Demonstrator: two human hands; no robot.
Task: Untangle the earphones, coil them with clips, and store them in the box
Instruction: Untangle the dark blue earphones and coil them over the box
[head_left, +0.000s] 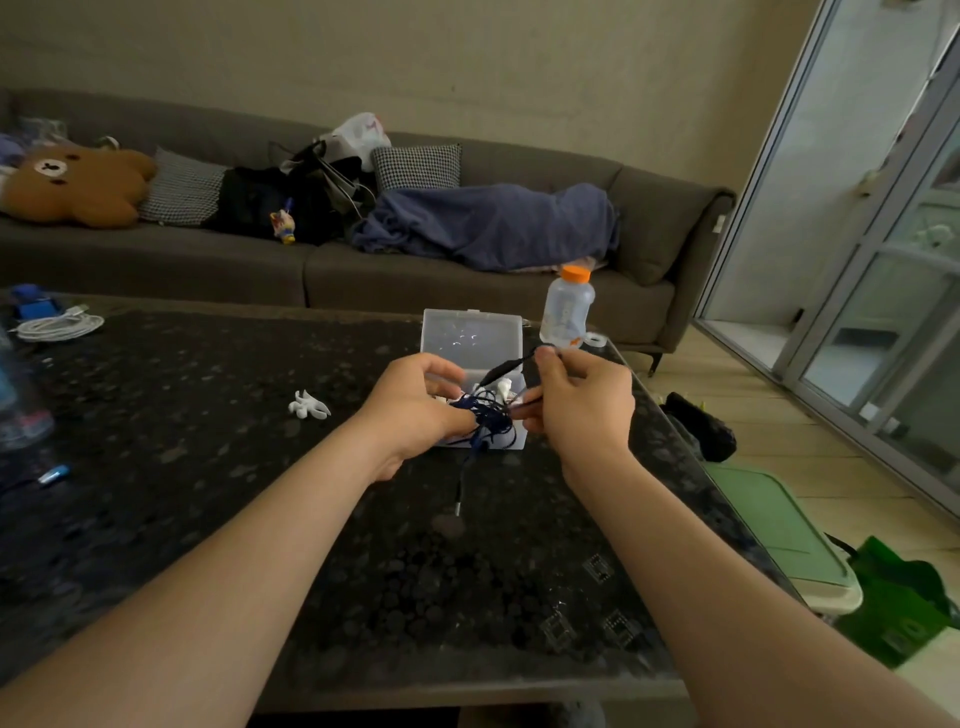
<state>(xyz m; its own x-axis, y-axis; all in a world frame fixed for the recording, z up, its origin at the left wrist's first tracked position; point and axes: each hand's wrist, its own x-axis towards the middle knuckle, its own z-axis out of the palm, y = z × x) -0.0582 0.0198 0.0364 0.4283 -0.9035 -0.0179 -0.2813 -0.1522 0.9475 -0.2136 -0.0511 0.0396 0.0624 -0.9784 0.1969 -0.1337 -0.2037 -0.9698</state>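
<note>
Mostly hidden behind left hand (415, 402) and right hand (584, 400): base of the box (470, 338), part of the earphones (491, 418). Blurred, cropped at left edge: a bottle (18, 410).

Box (470, 338) on table (208, 467), bottle (566, 312) right

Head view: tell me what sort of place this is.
Most likely a home living room. A long grey sofa along the wall carries a bear cushion and a blue blanket, a low dark table stands in front of it, and tall glass doors are on the right.
</note>
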